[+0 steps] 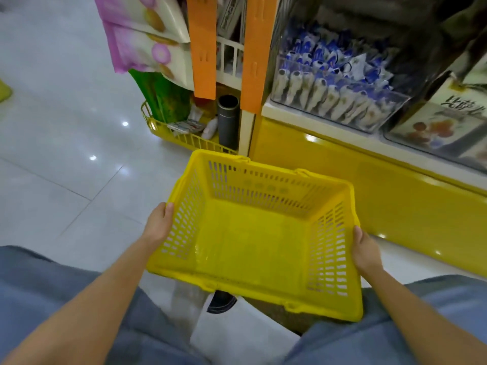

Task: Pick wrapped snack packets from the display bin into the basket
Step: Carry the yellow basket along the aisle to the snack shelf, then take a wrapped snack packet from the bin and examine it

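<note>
Basket (263,189), yellow slotted plastic, fills the lower middle of the frame w/ nothing in it. It's held up off the floor, near the yellow shelf base (382,201) at right. In the upper right, on the ledge above that base, sits the clear display bin (392,106), higher than the basket and well apart from it.

Left hand (159,225) clasps the left rim, thumb hooked over the top edge. Right hand (365,250) clasps the right rim the same way, so neither is free.

Snack packets (324,61), blue-and-white wrappers, are heaped in the bin, w/ a neat row standing against its front wall.

Risks as I see it: one hand has to let go to reach. A one-sided hold could let the basket tip or swing into the shelf edge. Glossy wrappers prob. slip in the fingers, and pulling one from the heap may drag its neighbours over the bin's front.
</note>
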{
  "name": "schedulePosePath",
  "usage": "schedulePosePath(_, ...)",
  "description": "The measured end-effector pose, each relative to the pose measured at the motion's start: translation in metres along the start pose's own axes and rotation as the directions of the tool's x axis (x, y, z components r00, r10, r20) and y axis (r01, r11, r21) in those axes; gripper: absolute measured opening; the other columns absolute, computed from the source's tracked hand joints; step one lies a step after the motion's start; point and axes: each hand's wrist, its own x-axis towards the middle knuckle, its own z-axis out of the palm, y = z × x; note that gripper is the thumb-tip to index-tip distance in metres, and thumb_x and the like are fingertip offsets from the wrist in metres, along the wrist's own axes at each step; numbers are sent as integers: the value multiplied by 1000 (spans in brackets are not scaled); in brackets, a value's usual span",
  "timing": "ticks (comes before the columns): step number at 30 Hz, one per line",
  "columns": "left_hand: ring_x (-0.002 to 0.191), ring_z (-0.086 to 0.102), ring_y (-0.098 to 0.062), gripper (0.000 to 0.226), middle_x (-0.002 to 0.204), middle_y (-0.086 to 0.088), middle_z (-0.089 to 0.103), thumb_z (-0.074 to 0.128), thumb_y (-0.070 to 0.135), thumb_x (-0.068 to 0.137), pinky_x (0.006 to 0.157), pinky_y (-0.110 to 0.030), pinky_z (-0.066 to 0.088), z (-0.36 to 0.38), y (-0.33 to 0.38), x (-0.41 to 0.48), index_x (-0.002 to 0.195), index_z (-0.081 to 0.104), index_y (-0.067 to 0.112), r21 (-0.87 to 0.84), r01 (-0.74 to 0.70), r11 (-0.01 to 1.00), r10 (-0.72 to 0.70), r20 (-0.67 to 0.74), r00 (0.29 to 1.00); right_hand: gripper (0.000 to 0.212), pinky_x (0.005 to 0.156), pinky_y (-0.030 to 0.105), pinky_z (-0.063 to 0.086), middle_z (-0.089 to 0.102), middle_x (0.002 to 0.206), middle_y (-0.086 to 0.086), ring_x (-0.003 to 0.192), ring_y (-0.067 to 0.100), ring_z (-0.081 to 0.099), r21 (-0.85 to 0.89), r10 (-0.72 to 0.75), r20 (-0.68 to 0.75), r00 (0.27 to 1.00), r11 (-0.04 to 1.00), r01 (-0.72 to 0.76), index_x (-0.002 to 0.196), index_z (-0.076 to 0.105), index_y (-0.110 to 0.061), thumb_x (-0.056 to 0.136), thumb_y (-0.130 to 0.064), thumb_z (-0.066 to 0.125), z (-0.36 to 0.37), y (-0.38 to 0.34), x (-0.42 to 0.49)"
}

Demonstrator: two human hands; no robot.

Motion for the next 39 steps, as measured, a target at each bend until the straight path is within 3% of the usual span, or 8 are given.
schedulePosePath(5,104,54,-38,35,110,-33,57,34,14,100,84,-37,38,-5,1,-4,112,52,-13,1,-19,1000,19,48,999,42,86,45,39,55,117,37,110,49,51,71,39,66,997,997,-44,113,54,14,101,-18,30,-5,5,-5)
schedulePosePath(15,93,55,-42,36,96,-35,57,37,20,100,75,-40,36,22,21,17,93,54,-11,53,-47,998,49,-47,998,42,74,42,33,54,113,38,105,49,50,57,142,-11,990,988,-141,109,51,15,102,-18,26,-4,13,5)
schedulePosePath(22,96,54,-46,42,98,-33,57,31,29,101,70,-38,31,23,23,31,97,50,-8,165,-6,986,10,-20,1000,31,68,35,29,57,99,34,91,41,54,16,54,-52,997,998,-53,90,45,-2,101,-24,27,0,19,10)
schedulePosePath(25,106,52,-46,38,112,-36,54,36,25,100,79,-42,37,18,36,38,110,45,-10,219,7,976,-17,46,999,41,71,37,35,58,104,35,98,43,56,-77,61,34,998,995,-58,96,52,5,101,-25,26,-9,12,17)
schedulePosePath(29,113,48,-44,40,124,-31,47,45,16,96,94,-47,39,4,88,52,128,38,-5,249,-126,960,122,32,992,52,96,42,39,49,128,26,120,38,48,-494,84,203,976,869,28,126,43,0,100,-39,20,-38,-22,29)
schedulePosePath(32,110,51,-36,33,120,-21,51,46,16,95,92,-43,41,-4,151,56,125,46,2,220,-390,894,394,27,919,46,95,39,41,50,130,15,119,32,49,-428,-216,91,972,873,235,129,42,-9,98,-41,29,-68,-68,30)
schedulePosePath(35,113,50,-21,33,122,-8,51,45,21,96,94,-33,40,-7,218,54,128,47,13,177,-640,748,647,18,762,36,85,28,42,57,118,0,108,17,55,-213,-560,-17,828,811,545,125,48,-19,97,-38,35,-97,-128,25)
schedulePosePath(39,124,40,-15,40,135,0,44,40,26,97,100,-27,32,-4,287,56,137,38,20,246,-817,522,826,96,556,31,77,14,40,52,105,-14,94,-1,51,-31,-734,-165,659,672,740,120,51,-22,95,-37,38,-124,-216,37)
